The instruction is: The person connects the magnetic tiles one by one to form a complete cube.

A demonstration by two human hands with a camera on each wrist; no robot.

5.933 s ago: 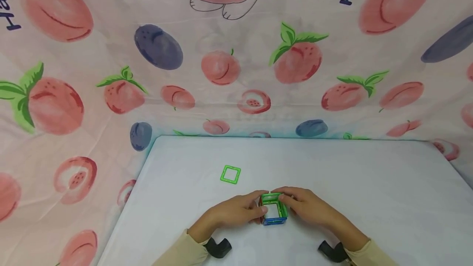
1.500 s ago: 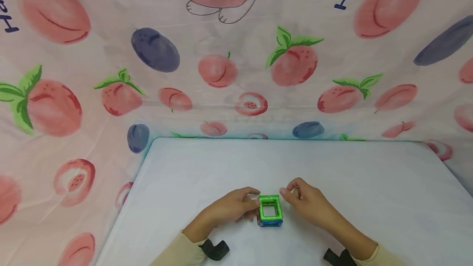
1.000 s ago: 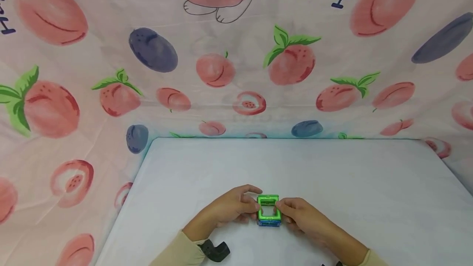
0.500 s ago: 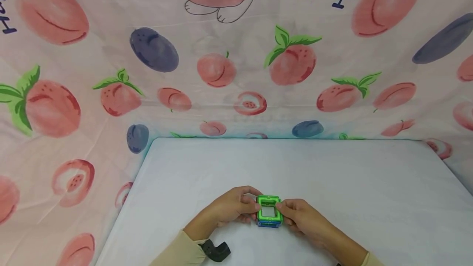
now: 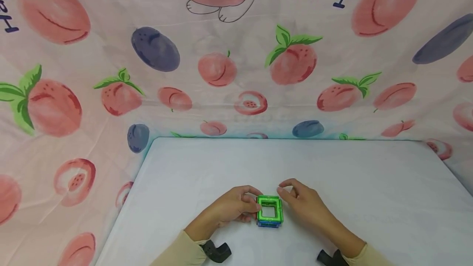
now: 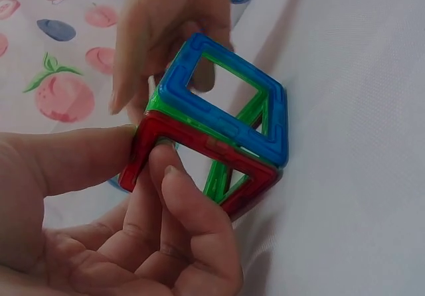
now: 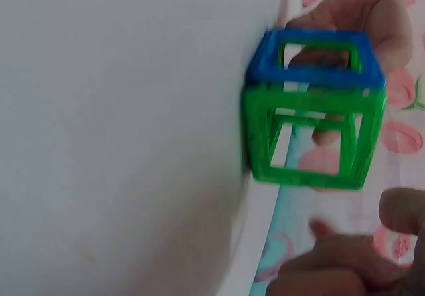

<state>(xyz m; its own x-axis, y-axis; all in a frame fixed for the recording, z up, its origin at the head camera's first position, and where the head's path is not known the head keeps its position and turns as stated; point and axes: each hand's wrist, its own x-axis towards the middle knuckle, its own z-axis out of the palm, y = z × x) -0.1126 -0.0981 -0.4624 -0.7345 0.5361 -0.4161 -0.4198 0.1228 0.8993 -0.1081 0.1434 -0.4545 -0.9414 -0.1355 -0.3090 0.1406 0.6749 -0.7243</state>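
Observation:
A small cube of magnetic tiles (image 5: 269,219) stands on the table, with a green square frame as its top. Its near side is a blue tile (image 6: 226,127); a red tile (image 6: 199,139) forms the left side and a green tile (image 7: 312,101) the right. My left hand (image 5: 233,206) pinches the cube at the red side, thumb on the upper edge and fingers bent against the frame. To the right, my right hand (image 5: 306,204) is held just off the cube's far right corner, thumb and forefinger apart and nothing between them.
The white table (image 5: 351,175) reaches back to a fruit-print cloth (image 5: 221,106) hung behind and at the left. Black wrist mounts sit on the left wrist (image 5: 217,252) and right wrist (image 5: 332,257).
The loose green tile that lay beyond the open-topped box is gone from there; a green tile now covers the top. Over the last half second my right hand has released the cube and moved back.

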